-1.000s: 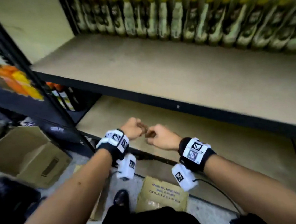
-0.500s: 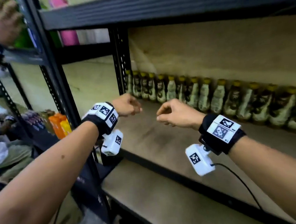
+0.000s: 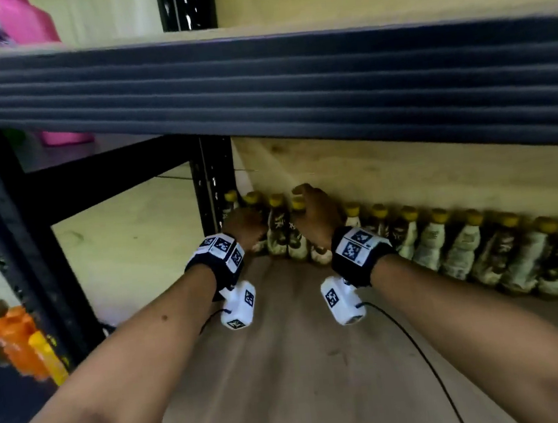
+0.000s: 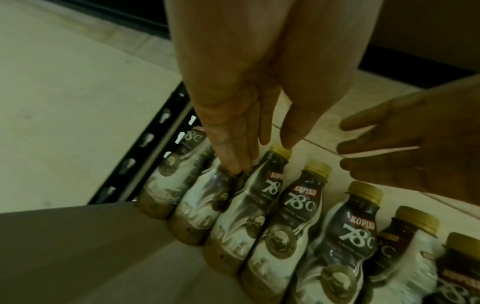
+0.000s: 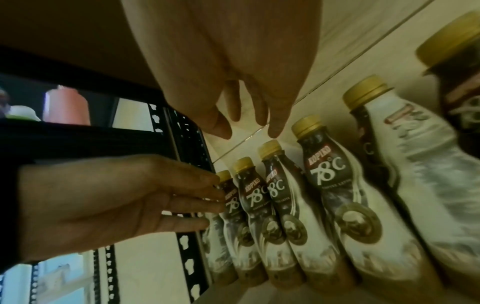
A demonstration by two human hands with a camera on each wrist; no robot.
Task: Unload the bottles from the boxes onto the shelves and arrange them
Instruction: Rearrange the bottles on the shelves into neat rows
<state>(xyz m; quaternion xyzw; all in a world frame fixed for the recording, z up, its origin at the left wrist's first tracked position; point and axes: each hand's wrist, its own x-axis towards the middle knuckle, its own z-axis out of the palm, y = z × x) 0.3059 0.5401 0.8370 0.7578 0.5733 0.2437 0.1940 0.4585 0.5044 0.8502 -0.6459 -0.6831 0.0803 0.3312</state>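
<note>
Since half a second ago, both your hands have gone from mid-air in front of the shelf to the left end of the bottle row at the back of it.

Labels: the bottles read "KOPIKO" in red, "78°C" in white, with "COFFEE LATTE" beneath; each has a gold cap and a brown-and-cream wrap with a round emblem low on the body.

Count: one single row stands upright along the back wall of the wooden shelf, bottles touching side by side. About sixteen show in the head view; the exact number cannot be told, since your hands cover part of the row and the far right is blurred. Seven show in the left wrist view.

Fingers: your left hand has its fingers straight and pressed together, tips touching the shoulder of the second bottle from the black upright post. It grips nothing. Your right hand is spread and relaxed, fingers just above the gold caps a few bottles in from the left end; whether they touch a cap cannot be told. It holds nothing.

A pink container stands on the upper shelf at left; orange bottles stand in the neighbouring bay.
</note>
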